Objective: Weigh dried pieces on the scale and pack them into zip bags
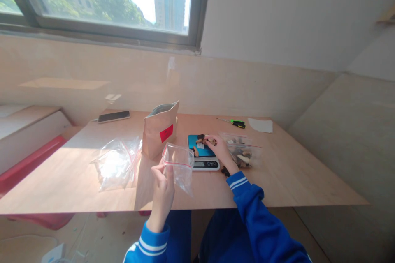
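Note:
My left hand (163, 187) pinches the side of a clear zip bag (182, 164) with a red seal line, held up in front of the scale. Over the blue plate of a kitchen scale (207, 165), my right hand (217, 146) has its fingertips closed on dark and pale dried pieces (202, 139). Another dried piece (195, 152) lies at the plate's left edge. To the right of the scale rest filled zip bags (243, 156) of similar dried pieces. A few dark pieces (226, 171) show beside my right wrist. The scale's reading is too small to make out.
Behind the bag in my left hand stands an open brown paper pouch (159, 131) with a red label. Clear plastic bags (115, 164) lie at left, a phone (113, 116) at the back left. Toward the back right are screwdrivers (236, 123) and white paper (261, 125).

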Demonstrator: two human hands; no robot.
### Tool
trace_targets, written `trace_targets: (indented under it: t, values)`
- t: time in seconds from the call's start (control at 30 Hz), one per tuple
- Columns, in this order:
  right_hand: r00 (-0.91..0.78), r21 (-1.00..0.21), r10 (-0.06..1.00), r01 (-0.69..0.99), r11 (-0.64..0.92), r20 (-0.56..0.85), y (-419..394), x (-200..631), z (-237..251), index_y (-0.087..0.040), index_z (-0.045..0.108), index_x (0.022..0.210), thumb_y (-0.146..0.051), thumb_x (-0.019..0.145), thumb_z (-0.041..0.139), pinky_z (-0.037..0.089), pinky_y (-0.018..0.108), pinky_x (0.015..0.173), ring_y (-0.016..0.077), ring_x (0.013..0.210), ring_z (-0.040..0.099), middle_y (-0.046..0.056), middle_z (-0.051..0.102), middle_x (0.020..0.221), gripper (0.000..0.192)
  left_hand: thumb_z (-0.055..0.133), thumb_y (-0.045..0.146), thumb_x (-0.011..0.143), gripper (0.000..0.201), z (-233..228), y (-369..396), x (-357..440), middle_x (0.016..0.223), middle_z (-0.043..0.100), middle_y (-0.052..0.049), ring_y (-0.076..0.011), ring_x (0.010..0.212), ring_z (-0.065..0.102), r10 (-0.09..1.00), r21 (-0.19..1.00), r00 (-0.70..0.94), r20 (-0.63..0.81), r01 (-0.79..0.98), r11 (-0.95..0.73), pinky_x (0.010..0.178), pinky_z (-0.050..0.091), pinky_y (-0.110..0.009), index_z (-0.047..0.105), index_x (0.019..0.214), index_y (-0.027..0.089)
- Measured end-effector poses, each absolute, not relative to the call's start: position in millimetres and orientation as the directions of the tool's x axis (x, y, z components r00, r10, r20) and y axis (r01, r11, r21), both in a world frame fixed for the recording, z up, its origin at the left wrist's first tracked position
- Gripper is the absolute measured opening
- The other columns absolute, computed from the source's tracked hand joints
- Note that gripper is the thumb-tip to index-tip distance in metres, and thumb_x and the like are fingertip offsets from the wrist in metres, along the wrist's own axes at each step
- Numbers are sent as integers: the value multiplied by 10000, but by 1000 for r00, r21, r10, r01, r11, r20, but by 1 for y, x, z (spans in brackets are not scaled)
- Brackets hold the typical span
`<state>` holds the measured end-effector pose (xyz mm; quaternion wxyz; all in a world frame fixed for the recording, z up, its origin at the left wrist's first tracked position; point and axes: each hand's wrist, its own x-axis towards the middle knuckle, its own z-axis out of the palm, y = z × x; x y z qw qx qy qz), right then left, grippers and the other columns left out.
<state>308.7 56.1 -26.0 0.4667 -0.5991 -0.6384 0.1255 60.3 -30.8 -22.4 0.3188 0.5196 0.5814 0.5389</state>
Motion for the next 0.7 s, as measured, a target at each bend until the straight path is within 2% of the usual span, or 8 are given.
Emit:
trace_targets:
  t: [0.2,0.4,0.47,0.57,0.7]
  values:
    - [205,-779,871,568,265,446,54,303,-11,-172,686,882,-208,786,532,523,380,852,225,978,662,112,724,1020,185,439,579,879,348,-24,-30,60,792,607,-30,-232,787,649,938,957,-262,228,238,-166,691,517,-386,412,855,233]
    - [227,-809,848,488,327,480,41,276,25,-186,686,929,-254,822,562,541,355,840,212,981,673,90,724,1066,177,411,488,923,265,-26,-30,68,943,639,-108,-266,953,653,943,952,-193,272,199,-234,789,529,-437,409,866,229]
    - [164,-799,849,464,384,503,29,259,41,-199,698,928,-250,830,579,544,337,830,205,987,670,76,724,1058,162,411,470,925,249,-27,-31,71,975,638,-131,-286,997,643,938,944,-178,298,203,-261,813,525,-469,422,883,225]
    - [-44,-759,868,465,456,495,7,233,66,-225,718,955,-234,847,587,536,321,852,187,1007,663,45,722,1060,169,418,449,926,234,-28,-33,74,977,636,-134,-287,1008,637,927,930,-172,334,218,-294,826,521,-488,436,908,216]
    - [-311,-752,869,439,491,385,-17,213,89,-273,699,1106,-276,875,591,497,371,965,208,1156,604,27,692,1185,255,424,453,928,230,-29,-36,76,892,634,-90,-243,839,658,927,946,-221,301,192,-262,727,539,-425,402,875,230]
